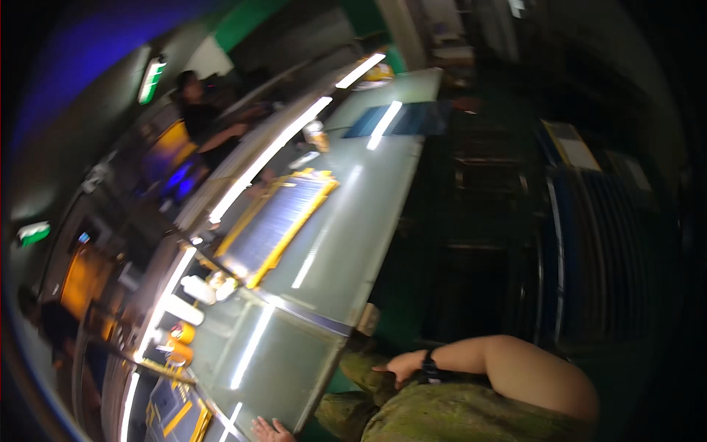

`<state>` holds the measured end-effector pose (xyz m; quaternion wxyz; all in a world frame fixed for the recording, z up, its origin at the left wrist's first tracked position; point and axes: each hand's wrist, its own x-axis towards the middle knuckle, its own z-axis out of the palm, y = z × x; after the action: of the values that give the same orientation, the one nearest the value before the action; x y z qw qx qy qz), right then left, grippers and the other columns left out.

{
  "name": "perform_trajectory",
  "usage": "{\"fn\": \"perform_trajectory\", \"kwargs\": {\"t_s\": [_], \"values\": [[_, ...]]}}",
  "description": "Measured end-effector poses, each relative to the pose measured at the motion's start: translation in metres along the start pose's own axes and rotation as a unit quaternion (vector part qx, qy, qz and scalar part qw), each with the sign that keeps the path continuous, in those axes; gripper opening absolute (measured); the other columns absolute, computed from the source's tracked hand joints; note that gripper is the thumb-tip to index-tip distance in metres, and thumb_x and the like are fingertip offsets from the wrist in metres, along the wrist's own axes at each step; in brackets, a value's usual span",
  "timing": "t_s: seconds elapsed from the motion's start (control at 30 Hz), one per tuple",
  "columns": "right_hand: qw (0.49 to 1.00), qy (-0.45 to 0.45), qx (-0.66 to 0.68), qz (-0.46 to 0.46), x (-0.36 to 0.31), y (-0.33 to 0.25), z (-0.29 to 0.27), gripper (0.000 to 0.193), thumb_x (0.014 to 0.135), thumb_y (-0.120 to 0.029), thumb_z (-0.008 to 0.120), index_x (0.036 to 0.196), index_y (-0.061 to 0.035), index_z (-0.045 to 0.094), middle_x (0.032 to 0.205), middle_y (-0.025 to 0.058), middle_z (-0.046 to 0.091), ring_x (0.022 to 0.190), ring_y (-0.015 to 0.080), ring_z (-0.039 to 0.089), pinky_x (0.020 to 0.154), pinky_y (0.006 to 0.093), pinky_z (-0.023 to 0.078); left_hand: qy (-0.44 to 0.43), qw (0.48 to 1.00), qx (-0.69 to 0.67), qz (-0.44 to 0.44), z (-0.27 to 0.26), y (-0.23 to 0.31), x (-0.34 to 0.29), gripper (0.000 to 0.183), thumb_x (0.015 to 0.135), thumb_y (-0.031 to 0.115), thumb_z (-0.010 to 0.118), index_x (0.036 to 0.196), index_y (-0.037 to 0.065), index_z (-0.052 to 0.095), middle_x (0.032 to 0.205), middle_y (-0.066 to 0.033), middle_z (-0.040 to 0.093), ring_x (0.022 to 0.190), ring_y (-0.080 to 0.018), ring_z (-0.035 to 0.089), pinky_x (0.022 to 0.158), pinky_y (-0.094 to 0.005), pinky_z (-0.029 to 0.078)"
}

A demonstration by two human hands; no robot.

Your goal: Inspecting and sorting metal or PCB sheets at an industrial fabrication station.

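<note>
My left hand (271, 430) is at the bottom edge of the view, fingers spread on the near end of a glass-topped table (294, 353), and nothing shows in it. My right hand (403, 367), a dark watch (430, 367) on its wrist, rests on my camouflage-patterned trouser leg (368, 376). One of its fingers stretches out; the rest are blurred. Nearest the left hand on the table side lies a dark panel with yellow edging (173, 412). Farther along the table is a larger blue-grey panel in a yellow frame (283, 221).
Bright tube lamps (276, 155) run along the table's left side. Orange containers (180, 342) and a white bottle (197, 289) stand beneath them. A blue sheet (398, 120) lies at the far end. Across the table is another person (202, 121). Racked panels (596, 243) stand at right.
</note>
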<state>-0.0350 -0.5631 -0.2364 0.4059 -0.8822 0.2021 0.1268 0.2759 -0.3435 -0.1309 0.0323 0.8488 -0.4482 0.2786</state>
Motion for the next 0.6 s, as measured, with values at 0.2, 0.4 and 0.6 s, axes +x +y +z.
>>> {"fn": "perform_trajectory", "kwargs": {"t_s": [0.2,0.4,0.6], "values": [[0.998,-0.056,0.033,-0.011,-0.004,0.012,0.002,0.099,0.075,-0.048,0.064,0.142,-0.0153,-0.001,0.082,0.0305,0.057,0.074,0.0401,0.056,0.066,0.0425,0.042,-0.092,0.946,-0.255,-0.180,0.015,-0.004,-0.007,0.048,0.088,0.031,0.047,0.128,0.005,0.041,0.124,-0.0226,0.047,0.112,-0.0386,0.045,0.095,-0.0417,0.035],[0.986,-0.142,0.089,0.005,0.003,0.013,-0.014,0.096,0.078,-0.042,0.063,0.142,-0.0150,-0.003,0.128,0.0309,0.038,0.107,0.0378,0.048,0.085,0.0378,0.039,-0.122,0.950,-0.229,-0.176,-0.020,0.011,0.009,0.053,0.090,0.034,0.043,0.134,0.007,0.033,0.134,-0.0202,0.037,0.123,-0.0366,0.034,0.101,-0.0409,0.028],[0.989,-0.097,0.089,-0.063,0.018,0.040,0.001,0.097,0.078,-0.042,0.063,0.142,-0.0142,-0.005,0.131,0.0262,0.038,0.105,0.0348,0.050,0.083,0.0351,0.039,-0.226,0.908,-0.257,-0.240,-0.027,0.011,0.017,0.055,0.090,0.036,0.041,0.136,0.009,0.029,0.135,-0.0193,0.036,0.125,-0.0356,0.033,0.101,-0.0402,0.028]]}}
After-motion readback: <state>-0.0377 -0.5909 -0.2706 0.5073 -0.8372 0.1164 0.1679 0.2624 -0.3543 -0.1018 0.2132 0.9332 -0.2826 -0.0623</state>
